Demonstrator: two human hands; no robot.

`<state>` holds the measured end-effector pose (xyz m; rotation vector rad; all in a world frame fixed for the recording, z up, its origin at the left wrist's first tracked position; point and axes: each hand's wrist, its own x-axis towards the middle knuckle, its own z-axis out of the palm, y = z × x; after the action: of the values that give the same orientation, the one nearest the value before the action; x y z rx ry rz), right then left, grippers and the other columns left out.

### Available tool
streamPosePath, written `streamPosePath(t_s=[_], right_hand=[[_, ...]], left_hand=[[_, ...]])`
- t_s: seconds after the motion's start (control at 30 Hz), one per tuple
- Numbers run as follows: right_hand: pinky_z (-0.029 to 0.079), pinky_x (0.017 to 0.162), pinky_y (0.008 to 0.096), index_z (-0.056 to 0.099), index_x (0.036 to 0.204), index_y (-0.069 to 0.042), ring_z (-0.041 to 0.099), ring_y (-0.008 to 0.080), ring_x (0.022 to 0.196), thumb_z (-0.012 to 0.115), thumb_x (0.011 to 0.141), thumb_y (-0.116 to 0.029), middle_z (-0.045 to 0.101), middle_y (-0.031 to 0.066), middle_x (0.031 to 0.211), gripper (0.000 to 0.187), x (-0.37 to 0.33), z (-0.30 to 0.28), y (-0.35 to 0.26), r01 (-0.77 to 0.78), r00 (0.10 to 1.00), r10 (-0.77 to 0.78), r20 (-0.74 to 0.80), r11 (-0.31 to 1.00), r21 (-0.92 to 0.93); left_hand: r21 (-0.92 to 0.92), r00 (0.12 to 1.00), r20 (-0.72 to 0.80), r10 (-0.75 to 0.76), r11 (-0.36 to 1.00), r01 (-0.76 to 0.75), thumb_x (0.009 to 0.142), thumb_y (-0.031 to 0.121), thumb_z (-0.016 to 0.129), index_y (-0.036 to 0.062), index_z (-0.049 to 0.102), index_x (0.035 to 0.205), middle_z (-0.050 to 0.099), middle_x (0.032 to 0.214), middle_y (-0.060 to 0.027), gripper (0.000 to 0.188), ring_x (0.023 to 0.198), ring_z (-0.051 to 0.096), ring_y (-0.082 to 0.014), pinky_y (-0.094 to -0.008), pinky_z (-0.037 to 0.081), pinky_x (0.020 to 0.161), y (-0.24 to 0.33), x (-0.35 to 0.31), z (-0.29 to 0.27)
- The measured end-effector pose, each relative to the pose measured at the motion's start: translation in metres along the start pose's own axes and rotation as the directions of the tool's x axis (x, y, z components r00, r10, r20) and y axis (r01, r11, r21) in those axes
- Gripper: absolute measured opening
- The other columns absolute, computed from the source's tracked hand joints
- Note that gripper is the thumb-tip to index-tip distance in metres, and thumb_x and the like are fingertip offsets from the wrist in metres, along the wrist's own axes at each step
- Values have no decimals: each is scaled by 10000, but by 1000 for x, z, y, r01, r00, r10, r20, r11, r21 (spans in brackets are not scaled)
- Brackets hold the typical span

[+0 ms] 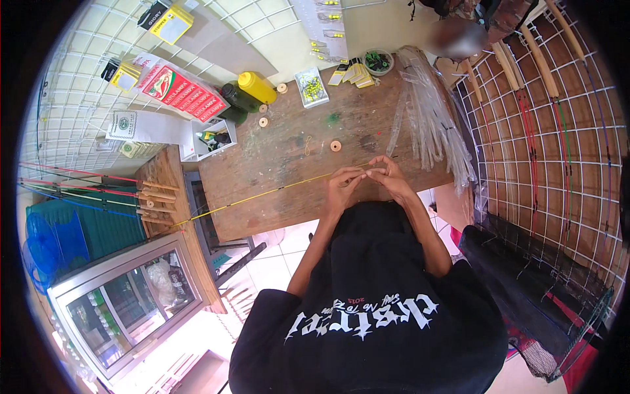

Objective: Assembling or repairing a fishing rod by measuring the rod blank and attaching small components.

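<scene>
A thin yellow rod (266,192) with small dark bands, apparently a fishing rod, stretches across the wooden table from the lower left up to my hands. My left hand (346,181) is closed on it near its right end, fingers bent. Close against it, my right hand (392,177) pinches with thumb and fingers, its fingertips meeting those of the left. What lies between the right fingertips is too small to make out. A round wooden spool (336,146) stands just beyond the hands, and a small loop of yellow thread (307,146) lies to its left.
Clear plastic tubes (426,121) pile up at the table's right. Along the back are a white tray of small yellow-green pieces (312,87), a tub (378,62), a yellow bottle (257,88) and a white box (209,139). Rods with wooden handles (539,62) hang on the right grid.
</scene>
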<state>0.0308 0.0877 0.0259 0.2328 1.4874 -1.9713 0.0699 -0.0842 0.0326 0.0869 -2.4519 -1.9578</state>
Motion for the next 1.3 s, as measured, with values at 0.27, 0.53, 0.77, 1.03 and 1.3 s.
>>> streamPosePath(t_s=[0.27, 0.53, 0.77, 1.03, 1.3], right_hand=[[418, 735, 236, 444, 1191, -70, 575, 98, 854, 587, 879, -3, 676, 87, 956, 349, -3, 14, 4, 56, 998, -56, -43, 998, -5], [375, 598, 198, 401, 1210, -81, 455, 53, 685, 562, 852, 16, 663, 73, 945, 404, -2, 19, 9, 81, 988, -80, -132, 997, 1], [372, 589, 200, 379, 1222, -83, 442, 59, 673, 534, 832, 24, 665, 81, 943, 433, -3, 21, 4, 40, 975, -35, -218, 999, 21], [387, 579, 196, 390, 1238, -64, 444, 66, 658, 547, 847, 12, 662, 93, 955, 428, 18, -5, -13, -30, 986, 45, -160, 995, 91], [403, 595, 197, 409, 1232, -72, 474, 58, 687, 564, 897, -35, 643, 57, 894, 371, 32, -30, -33, -112, 991, 122, -61, 983, 143]], left_hand=[[333, 954, 35, 298, 896, -292, 828, 78, 660, 36, 713, 974, 678, 1017, -108, 161, 918, 652, -251, -341, 476, 794, 2, -3, -12], [494, 875, 138, 464, 734, -467, 825, 91, 655, 63, 697, 999, 670, 1012, -70, 181, 896, 644, -225, -345, 442, 748, 6, 1, -16], [577, 840, 220, 497, 628, -523, 829, 108, 649, 68, 679, 985, 663, 992, -55, 164, 878, 643, -217, -343, 438, 713, 3, 9, -15], [615, 824, 263, 502, 571, -544, 810, 81, 622, 70, 651, 1058, 620, 1074, -49, 250, 862, 624, -206, -345, 430, 723, 6, 29, 0], [565, 803, 335, 492, 578, -589, 772, 77, 616, 90, 650, 1066, 605, 1073, -53, 296, 878, 619, -211, -350, 418, 754, 15, 51, 18]])
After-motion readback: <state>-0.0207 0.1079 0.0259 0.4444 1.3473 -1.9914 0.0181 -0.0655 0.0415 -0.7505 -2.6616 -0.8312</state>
